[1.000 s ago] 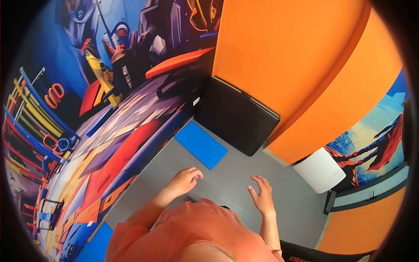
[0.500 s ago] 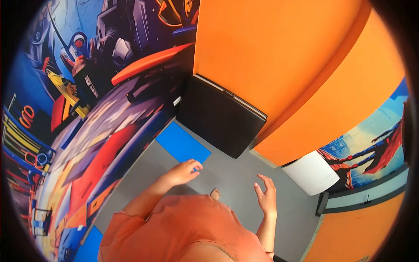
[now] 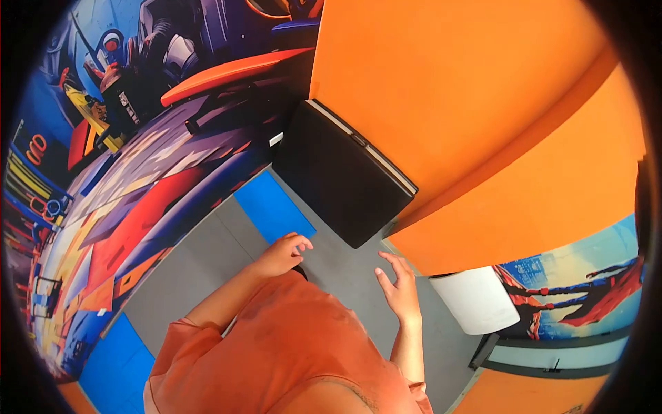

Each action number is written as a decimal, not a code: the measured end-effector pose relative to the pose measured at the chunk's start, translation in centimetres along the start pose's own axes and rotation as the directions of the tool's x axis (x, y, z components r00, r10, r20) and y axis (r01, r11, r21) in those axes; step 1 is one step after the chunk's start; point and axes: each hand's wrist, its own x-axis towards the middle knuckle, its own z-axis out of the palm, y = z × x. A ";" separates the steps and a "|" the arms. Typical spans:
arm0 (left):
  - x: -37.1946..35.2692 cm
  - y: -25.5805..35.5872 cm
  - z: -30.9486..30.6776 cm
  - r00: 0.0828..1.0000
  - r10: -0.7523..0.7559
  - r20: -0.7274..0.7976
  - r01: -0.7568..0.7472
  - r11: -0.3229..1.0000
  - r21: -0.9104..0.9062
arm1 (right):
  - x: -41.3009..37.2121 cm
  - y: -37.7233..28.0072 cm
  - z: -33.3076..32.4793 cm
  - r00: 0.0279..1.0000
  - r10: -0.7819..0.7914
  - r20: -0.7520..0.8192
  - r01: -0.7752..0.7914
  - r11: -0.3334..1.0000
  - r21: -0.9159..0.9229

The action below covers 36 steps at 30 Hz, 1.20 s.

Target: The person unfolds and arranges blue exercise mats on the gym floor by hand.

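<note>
In front of my torso, my left hand hangs in the air with loosely bent fingers and a gap to the thumb. It holds nothing and touches nothing. My right hand is raised on the other side, thumb and fingers apart, also with nothing in it. Beyond both hands a black box-like case with a pale rim and a small latch stands on the floor against an orange wall.
A blue mat lies on the grey floor. On the left runs a wall with a colourful mural. A white panel-like object stands at the right, below the orange wall.
The view has turned and shifted, so the blue mat at lower left shows more. Both hands have moved up and slightly left in the view. The foot seen earlier is now mostly hidden.
</note>
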 end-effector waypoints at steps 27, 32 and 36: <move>10.2 -8.4 -7.3 0.855 -0.329 -0.401 0.283 0.944 -0.171 | 24.4 10.6 9.2 0.958 0.077 0.277 -0.193 0.887 0.420; 9.9 -9.0 -8.4 0.738 -0.397 -0.545 0.345 0.917 -0.201 | 27.8 13.1 12.3 0.905 0.060 0.421 -0.264 0.855 0.446; 8.1 -8.0 -7.6 0.594 -0.502 -0.629 0.323 0.865 -0.385 | 33.0 11.2 13.4 0.830 -0.051 0.556 -0.120 0.956 0.267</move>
